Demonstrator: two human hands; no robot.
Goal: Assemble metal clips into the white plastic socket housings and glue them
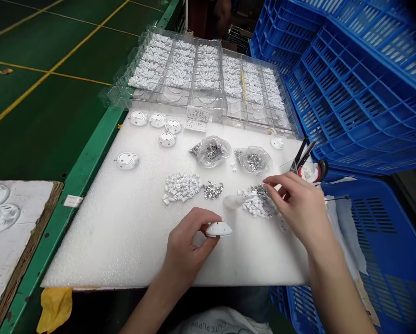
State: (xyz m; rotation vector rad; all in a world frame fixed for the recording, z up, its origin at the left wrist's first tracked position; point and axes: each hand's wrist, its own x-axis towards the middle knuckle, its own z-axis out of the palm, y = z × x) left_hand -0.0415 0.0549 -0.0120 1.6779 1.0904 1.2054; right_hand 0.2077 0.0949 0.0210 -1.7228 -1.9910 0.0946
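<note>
Foam-covered tabletop [99, 246] below me, my left grip [185, 253] closed around a white round cap [218, 228] at lower centre; right grip [298, 208] pinched over silver pieces [259, 190], hold unclear. Five caps [167, 138] sit upper left, loose white clips [182, 187] heaped mid-frame.

L hand [188, 248] is gripping a white plastic dome-shaped part [219, 228] in its fingers, rounded side up, flat base facing down, low over a white foam sheet [106, 241]; can't tell if base is touching foam. R hand [300, 208] is hanging over a loose heap of small white plastic pieces [258, 208] mixed w/ tiny silver metal bits [259, 190]. Its fingertips [266, 183] are curled down at heap's upper edge, right by the silver bits. Can't tell if they're pinching anything. Hands are apart, dome part sitting just left of heap.
</note>
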